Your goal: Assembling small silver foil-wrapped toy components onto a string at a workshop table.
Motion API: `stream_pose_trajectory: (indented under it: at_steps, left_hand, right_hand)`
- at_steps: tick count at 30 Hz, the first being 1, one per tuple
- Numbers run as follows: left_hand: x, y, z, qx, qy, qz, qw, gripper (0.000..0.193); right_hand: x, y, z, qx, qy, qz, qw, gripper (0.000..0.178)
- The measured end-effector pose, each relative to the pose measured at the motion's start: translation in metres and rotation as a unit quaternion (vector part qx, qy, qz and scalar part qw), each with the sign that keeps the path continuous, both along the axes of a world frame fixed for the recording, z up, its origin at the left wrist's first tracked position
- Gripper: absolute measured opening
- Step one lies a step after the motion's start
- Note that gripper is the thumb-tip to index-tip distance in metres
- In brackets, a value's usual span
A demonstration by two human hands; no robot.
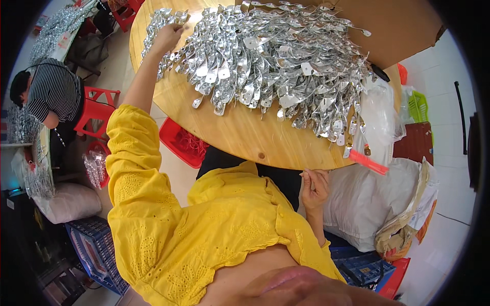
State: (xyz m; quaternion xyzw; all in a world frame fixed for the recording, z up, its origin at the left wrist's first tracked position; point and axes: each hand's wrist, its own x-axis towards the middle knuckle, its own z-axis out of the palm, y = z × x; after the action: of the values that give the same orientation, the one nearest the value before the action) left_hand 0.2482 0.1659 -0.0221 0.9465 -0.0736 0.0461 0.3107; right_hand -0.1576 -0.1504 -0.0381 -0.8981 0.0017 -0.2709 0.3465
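A broad heap of shiny silver twisted strips with flat, holed tabs [265, 56] covers much of the round wooden table [224, 132]. My left arm reaches to the far left, where my left hand [169, 37] bends down over a smaller bunch of the same strips [162, 23]. Its fingers are drawn together at the strips, and whatever is between them is hidden. At the near edge of the table, my right hand [315, 187] is curled with thumb and fingertips close together. Anything it pinches is too small to make out.
Clear plastic bags [377, 112] and a red strip [368, 162] lie at the table's right edge. A cardboard box [403, 30] stands at the back right. Below are a red basin [178, 145] and a white sack [367, 199]. Another person [55, 92] sits at the left.
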Motion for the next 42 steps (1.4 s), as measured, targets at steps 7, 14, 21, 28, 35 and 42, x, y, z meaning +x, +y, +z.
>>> stream_pose_trajectory:
  at_steps: [7, 14, 21, 28, 35, 42]
  left_hand:
    - [0.037, -0.031, -0.014, 0.023, -0.017, -0.002, 1.0, 0.036]
    - [0.051, -0.057, -0.004, 0.165, 0.073, 0.002, 0.984, 0.051]
    - [0.061, -0.054, -0.012, -0.162, 0.195, 0.082, 0.964, 0.025]
    - [0.056, 0.013, 0.016, -0.577, 0.099, -0.009, 0.811, 0.015]
    - [-0.175, -0.065, 0.084, -0.696, -0.148, -0.192, 0.676, 0.01]
    - [-0.32, -0.085, 0.006, -0.588, 0.043, -0.403, 0.7, 0.012]
  right_hand:
    - [-0.006, 0.0, 0.003, 0.01, 0.0, -0.002, 1.0, 0.01]
    - [-0.007, -0.001, 0.002, 0.009, -0.01, -0.009, 1.0, 0.01]
    - [-0.006, -0.001, -0.001, 0.009, -0.006, -0.003, 1.0, 0.011]
    - [-0.007, 0.002, 0.008, 0.049, 0.003, 0.028, 0.998, 0.009]
    - [0.016, 0.023, 0.029, 0.46, 0.138, 0.196, 0.855, 0.043]
    - [0.021, 0.042, 0.025, 0.707, 0.118, 0.205, 0.667, 0.033]
